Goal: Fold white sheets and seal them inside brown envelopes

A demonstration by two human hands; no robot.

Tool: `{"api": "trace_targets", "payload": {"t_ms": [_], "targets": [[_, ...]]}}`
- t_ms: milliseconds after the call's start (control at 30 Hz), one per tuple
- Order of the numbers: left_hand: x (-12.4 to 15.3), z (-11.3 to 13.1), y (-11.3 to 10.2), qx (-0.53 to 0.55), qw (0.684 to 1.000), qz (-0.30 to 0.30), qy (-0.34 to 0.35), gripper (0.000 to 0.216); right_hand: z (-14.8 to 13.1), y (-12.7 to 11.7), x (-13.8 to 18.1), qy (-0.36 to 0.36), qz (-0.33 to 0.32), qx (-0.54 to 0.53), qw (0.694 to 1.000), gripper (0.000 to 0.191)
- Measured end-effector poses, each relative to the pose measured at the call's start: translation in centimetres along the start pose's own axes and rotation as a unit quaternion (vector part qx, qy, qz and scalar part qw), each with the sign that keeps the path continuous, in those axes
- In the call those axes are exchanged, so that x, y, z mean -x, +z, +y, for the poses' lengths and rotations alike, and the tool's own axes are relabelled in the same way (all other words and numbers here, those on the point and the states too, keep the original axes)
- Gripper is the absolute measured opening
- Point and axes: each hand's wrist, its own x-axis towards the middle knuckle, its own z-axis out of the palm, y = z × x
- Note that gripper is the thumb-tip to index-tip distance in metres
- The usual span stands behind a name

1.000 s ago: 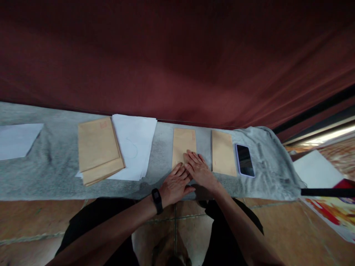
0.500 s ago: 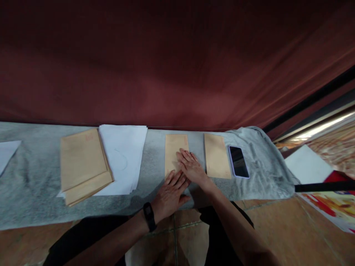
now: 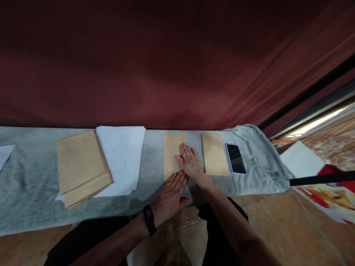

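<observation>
Flat-palmed, fingers together, nothing pinched: right hand (image 3: pixel 190 162) on the narrow tan envelope (image 3: pixel 172 155), left hand (image 3: pixel 169 195) at its near end, by the near edge of the grey cloth (image 3: pixel 33 184). Advisable: press evenly, sweep along its length, guard against creep on fuzzy fabric. Smooth, thin kraft rectangle; glossy phone (image 3: pixel 235 159) towards the right edge.

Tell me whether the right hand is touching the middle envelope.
Touching. The head view shows the right hand lying flat, palm down, on the right side of the middle envelope.

A makeshift indoor work corner: grey-clothed bench (image 3: pixel 155 155), dark red curtain (image 3: pixel 166 74), terracotta floor tiles (image 3: pixel 277 225).
</observation>
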Motion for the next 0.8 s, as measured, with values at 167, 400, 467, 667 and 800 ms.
{"api": "trace_targets", "payload": {"t_ms": [167,400,467,667,800], "targets": [[0.5,0.2,0.3,-0.009,0.999,0.024,-0.029,0.083,-0.1,0.3,1.0,0.014,0.016,0.014,1.0,0.06],[1.1,-0.5,0.7,-0.035,0.994,0.031,-0.097,0.085,-1.3,0.5,2.2,0.059,0.065,0.036,0.996,0.061],[1.1,-0.7,0.6,-0.04,0.991,0.03,-0.122,0.085,-1.5,0.5,2.3,0.07,0.072,0.041,0.994,0.06],[0.9,-1.9,0.4,-0.053,0.984,0.057,-0.161,0.072,-1.9,0.5,2.8,0.074,0.08,0.032,0.994,0.057],[0.4,-2.4,0.7,-0.057,0.984,0.066,-0.157,0.062,-3.4,0.5,3.6,0.015,0.04,-0.001,0.999,0.056]]}}
